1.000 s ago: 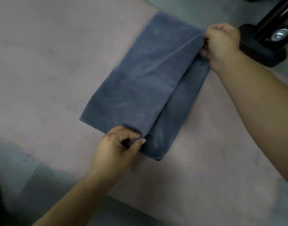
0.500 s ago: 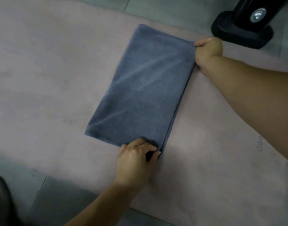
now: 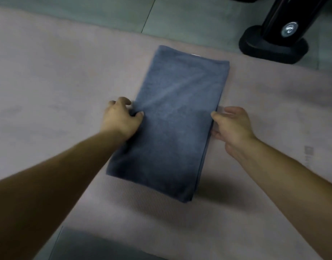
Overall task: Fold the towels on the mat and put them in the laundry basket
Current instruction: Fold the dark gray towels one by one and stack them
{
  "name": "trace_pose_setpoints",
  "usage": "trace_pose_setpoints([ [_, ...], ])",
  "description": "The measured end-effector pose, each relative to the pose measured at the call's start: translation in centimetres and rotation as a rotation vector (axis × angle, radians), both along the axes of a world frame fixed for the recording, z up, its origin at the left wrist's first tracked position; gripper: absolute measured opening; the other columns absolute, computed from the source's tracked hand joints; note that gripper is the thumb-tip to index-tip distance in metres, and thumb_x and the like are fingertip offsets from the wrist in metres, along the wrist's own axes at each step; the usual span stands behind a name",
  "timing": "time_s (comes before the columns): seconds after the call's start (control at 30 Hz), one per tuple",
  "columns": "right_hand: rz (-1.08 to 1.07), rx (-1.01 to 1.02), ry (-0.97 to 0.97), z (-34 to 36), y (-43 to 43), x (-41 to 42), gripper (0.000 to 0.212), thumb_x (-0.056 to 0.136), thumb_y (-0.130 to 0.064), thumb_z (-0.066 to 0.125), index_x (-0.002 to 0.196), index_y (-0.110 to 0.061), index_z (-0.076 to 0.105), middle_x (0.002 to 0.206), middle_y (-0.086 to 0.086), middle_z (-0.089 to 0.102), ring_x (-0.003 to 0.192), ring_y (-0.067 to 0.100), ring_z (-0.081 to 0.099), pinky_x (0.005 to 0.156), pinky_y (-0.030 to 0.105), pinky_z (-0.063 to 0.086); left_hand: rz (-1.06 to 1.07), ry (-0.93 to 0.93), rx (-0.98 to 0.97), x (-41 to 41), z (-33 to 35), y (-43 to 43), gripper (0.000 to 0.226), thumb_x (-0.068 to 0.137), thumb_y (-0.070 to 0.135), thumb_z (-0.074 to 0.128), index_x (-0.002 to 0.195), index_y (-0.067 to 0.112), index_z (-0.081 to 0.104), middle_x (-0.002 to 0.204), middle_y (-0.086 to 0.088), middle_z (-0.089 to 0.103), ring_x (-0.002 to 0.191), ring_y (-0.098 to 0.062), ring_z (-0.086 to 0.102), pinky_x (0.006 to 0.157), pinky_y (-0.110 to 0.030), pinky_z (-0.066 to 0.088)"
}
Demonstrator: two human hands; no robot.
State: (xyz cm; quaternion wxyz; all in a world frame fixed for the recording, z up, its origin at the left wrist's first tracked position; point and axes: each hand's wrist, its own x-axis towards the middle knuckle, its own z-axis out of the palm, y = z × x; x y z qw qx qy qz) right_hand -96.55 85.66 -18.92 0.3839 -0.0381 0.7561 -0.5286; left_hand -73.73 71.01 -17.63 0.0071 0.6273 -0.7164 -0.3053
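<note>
**Folded towel flat on the mat, a hand at each long edge**

Head view: through the head camera I see one blue-grey towel [image 3: 172,128] lying flat on the pale pink mat [image 3: 48,76]. It is folded into a long narrow rectangle. Its length runs away from me, leaning a little to the right at the far end. Stacked layers show along its right edge, and a small white tag [image 3: 196,55] peeks out at its far short edge.

My left hand [image 3: 122,119] sits at about the middle of the towel's left long edge. The thumb lies on top of the cloth and the curled fingers are tucked at the border, so it pinches that edge.

My right hand [image 3: 233,125] is at the right long edge, roughly level with the left hand. Its thumb tip and a lower finger meet the cloth, but the hand is blurred. I cannot tell whether it grasps the edge or only touches it.

Both bare forearms come in from the bottom corners.

Beyond the mat is greenish tiled floor [image 3: 180,17]. At the upper right a black stand base [image 3: 270,49] rests on it, just off the mat and well apart from the towel, with a silver bolt [image 3: 289,30] on its post.
</note>
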Motion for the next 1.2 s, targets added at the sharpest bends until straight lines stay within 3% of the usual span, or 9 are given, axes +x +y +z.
trace_pose_setpoints([
  [0.17,0.106,0.062,0.018,0.2,1.0,2.4,0.022,0.079,-0.026,0.077,0.095,-0.017,0.065,0.092,0.001,0.074,0.087,0.021,0.074,0.080,0.051,0.061,-0.011,0.100,0.046,-1.3,0.6,-2.4,0.045,0.082,0.038,0.078,0.118,0.018,0.061,0.112,0.000,0.069,0.106,-0.023,0.063,0.091,-0.034,0.051],
  [0.37,0.416,0.243,0.003,-0.1,4.9,6.4,0.045,0.075,-0.041,0.078,0.111,-0.018,0.067,0.104,-0.004,0.074,0.095,0.015,0.071,0.090,0.041,0.058,-0.035,0.077,0.126,-4.8,1.6,-4.9,0.044,0.076,0.044,0.083,0.099,0.010,0.069,0.096,-0.002,0.068,0.086,-0.022,0.063,0.074,-0.032,0.049],
  [0.47,0.486,0.262,-0.065,-0.2,7.0,7.9,0.033,0.084,-0.031,0.076,0.114,-0.021,0.064,0.108,-0.006,0.072,0.100,0.013,0.069,0.092,0.039,0.057,0.029,0.201,0.284,-6.4,1.5,-5.9,0.060,0.072,0.035,0.089,0.118,0.003,0.066,0.112,-0.005,0.068,0.095,-0.024,0.066,0.082,-0.033,0.054],
  [0.6,0.484,0.237,-0.241,0.7,8.5,7.8,0.024,0.092,-0.020,0.070,0.115,-0.018,0.064,0.109,0.001,0.073,0.099,0.021,0.071,0.081,0.040,0.061,-0.008,0.221,0.264,-6.6,1.1,-6.1,0.042,0.081,0.029,0.082,0.115,0.008,0.069,0.112,-0.007,0.071,0.098,-0.027,0.069,0.092,-0.038,0.056],
  [0.73,0.395,0.174,-0.006,2.4,9.0,3.3,0.010,0.095,-0.008,0.063,0.088,-0.015,0.067,0.083,-0.002,0.071,0.078,0.015,0.066,0.062,0.023,0.051,0.279,0.529,0.323,-4.7,1.7,-4.7,0.020,0.089,0.019,0.074,0.106,0.013,0.064,0.103,-0.005,0.067,0.076,-0.018,0.063,0.064,-0.027,0.052],
  [0.8,0.298,0.189,0.119,2.9,9.0,-0.2,0.011,0.093,-0.010,0.066,0.086,-0.017,0.069,0.086,-0.001,0.071,0.081,0.016,0.063,0.069,0.023,0.050,0.459,0.629,0.395,-3.4,1.2,-2.4,0.017,0.093,0.016,0.069,0.106,0.014,0.060,0.095,-0.004,0.065,0.068,-0.015,0.059,0.048,-0.023,0.048],
  [0.87,0.233,0.166,0.033,3.5,8.8,-2.8,0.004,0.092,-0.014,0.068,0.095,-0.013,0.071,0.098,0.005,0.073,0.088,0.018,0.066,0.076,0.028,0.055,0.568,0.636,0.532,-1.8,0.9,0.1,0.017,0.096,0.017,0.066,0.110,0.012,0.058,0.090,-0.002,0.065,0.070,-0.017,0.061,0.040,-0.022,0.048],
  [1.0,0.402,0.228,-0.277,3.6,9.4,-2.6,0.051,0.074,-0.037,0.080,0.118,-0.015,0.065,0.111,0.004,0.075,0.104,0.023,0.070,0.088,0.041,0.057,0.557,0.598,0.782,0.3,0.5,0.6,0.031,0.092,0.016,0.069,0.121,0.006,0.062,0.104,-0.007,0.071,0.085,-0.022,0.069,0.057,-0.032,0.060],
  [1.2,0.207,0.119,-0.308,2.8,10.0,-1.8,0.032,0.089,-0.007,0.068,0.121,-0.005,0.063,0.112,0.009,0.074,0.103,0.026,0.071,0.088,0.040,0.057,0.535,0.755,0.546,-3.1,2.0,-3.4,0.026,0.086,0.027,0.078,0.102,0.010,0.068,0.099,-0.005,0.073,0.081,-0.020,0.071,0.069,-0.039,0.059],
])
